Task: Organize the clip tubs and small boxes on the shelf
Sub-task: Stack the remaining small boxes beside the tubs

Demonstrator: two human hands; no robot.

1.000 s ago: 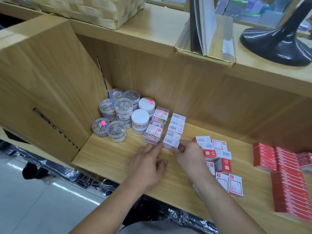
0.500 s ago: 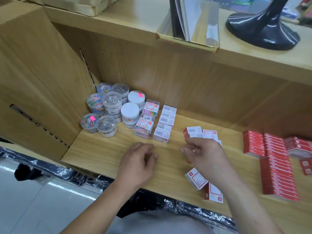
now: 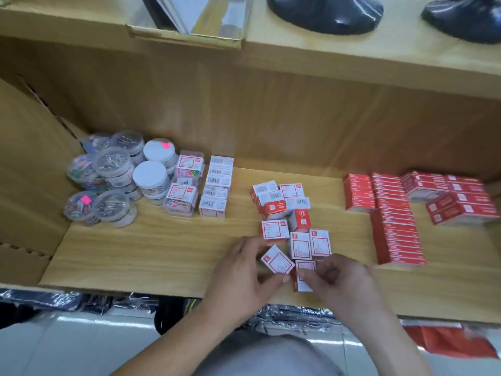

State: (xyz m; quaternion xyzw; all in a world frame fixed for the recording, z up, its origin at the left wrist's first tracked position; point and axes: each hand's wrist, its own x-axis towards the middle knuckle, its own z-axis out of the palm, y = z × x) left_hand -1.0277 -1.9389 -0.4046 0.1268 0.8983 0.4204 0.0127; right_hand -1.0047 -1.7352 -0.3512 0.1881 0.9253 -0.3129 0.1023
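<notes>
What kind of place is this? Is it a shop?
Most likely a stationery shop. Many matching clip tubs sit together, two with pink stickers like price tags. Barcoded white boxes and rows of identical red boxes are stocked on a wooden shelf.

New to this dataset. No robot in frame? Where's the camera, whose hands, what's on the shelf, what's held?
No robot: a person works bare-handed, and the picture comes from a camera worn on their head, looking down. On the wooden shelf sit round clip tubs at the left, a neat row of small boxes beside them, a loose pile of red-and-white boxes in the middle, and stacked red boxes at the right. The left hand pinches a tilted box; the right hand grips a second box beside it.
</notes>
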